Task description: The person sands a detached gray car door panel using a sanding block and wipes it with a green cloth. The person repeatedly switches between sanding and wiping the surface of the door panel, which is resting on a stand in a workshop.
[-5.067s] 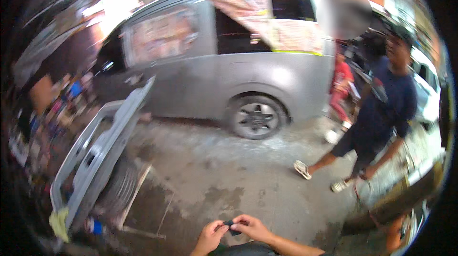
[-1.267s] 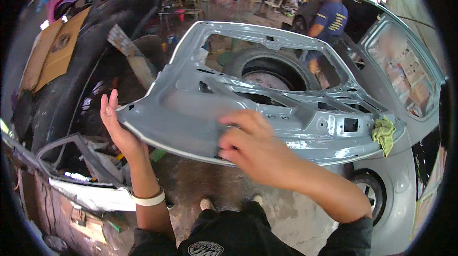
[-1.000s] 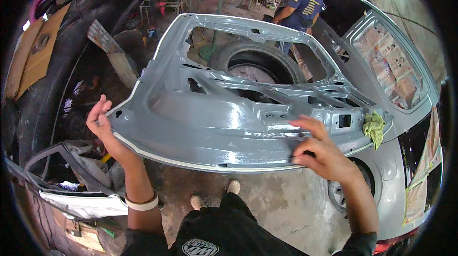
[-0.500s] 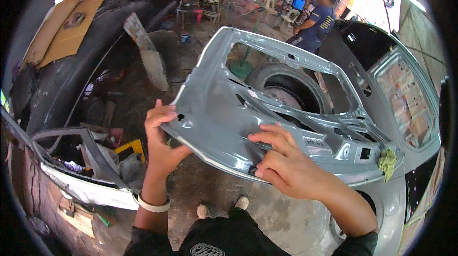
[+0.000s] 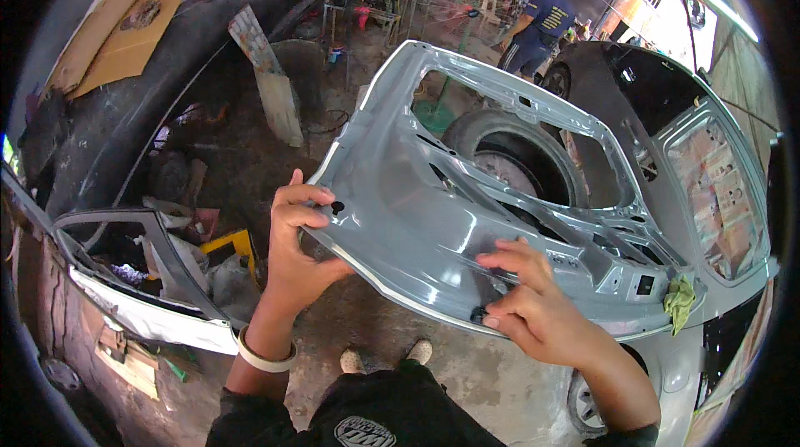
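A large grey car tailgate (image 5: 400, 218) with a window opening lies tilted before me, its inner side up. My left hand (image 5: 302, 234) is closed on its left corner, fingers on top beside a small black hole, thumb underneath. Near the front edge, my right hand (image 5: 542, 309) has thumb and forefinger closed on a small round black piece (image 5: 478, 314); whether it is seated in the panel is hidden. A yellow-green cloth (image 5: 681, 301) hangs at the tailgate's right end. Through the window opening shows a black tyre (image 5: 477, 132).
At left stand a dark car body (image 5: 179, 64) with cardboard (image 5: 142, 30) on it and a white car door (image 5: 158, 312). A metal strip (image 5: 275, 93) leans near it. A grey car (image 5: 679, 355) stands right. Behind are a fan (image 5: 462, 9) and a person (image 5: 543, 20).
My right hand and the black piece have shifted right in the picture, slightly more than the tailgate itself. My left hand keeps its grip. The person behind has turned their back.
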The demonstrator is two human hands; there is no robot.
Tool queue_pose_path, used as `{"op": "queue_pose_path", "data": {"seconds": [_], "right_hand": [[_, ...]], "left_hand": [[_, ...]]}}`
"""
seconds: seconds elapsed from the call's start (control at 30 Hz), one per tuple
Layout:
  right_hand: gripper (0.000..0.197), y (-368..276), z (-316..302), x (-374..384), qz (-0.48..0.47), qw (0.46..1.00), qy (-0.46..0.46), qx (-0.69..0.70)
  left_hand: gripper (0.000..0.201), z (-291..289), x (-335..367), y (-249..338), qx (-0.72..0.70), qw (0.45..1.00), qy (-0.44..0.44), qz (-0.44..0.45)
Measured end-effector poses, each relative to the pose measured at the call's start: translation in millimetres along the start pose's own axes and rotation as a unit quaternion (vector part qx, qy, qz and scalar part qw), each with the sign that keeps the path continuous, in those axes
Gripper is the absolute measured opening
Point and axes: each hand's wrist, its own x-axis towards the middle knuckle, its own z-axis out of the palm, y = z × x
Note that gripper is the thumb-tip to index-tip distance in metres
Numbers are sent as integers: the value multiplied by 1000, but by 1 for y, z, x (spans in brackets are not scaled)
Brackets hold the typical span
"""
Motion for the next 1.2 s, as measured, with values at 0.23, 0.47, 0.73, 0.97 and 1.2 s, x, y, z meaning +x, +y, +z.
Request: {"op": "queue_pose_path", "data": {"seconds": [0.23, 0.47, 0.73, 0.97, 1.2], "right_hand": [[16, -11, 58, 88, -64, 986, 142, 56], [18, 8, -1, -37, -6, 994, 105, -27], [16, 48, -77, -242, 298, 925, 190, -142], [19, 32, -82, -217, 238, 904, 169, -313], [22, 12, 3, -171, 145, 951, 202, -185]], "left_hand": [[61, 12, 3, -3, 22, 1000, 12, 11], [54, 7, -3, 0, 59, 998, 30, 20], [55, 10, -3, -7, 47, 998, 20, 21], [56, 2, -5, -12, 51, 998, 16, 18], [56, 6, -7, -14, 29, 999, 23, 19]]}}
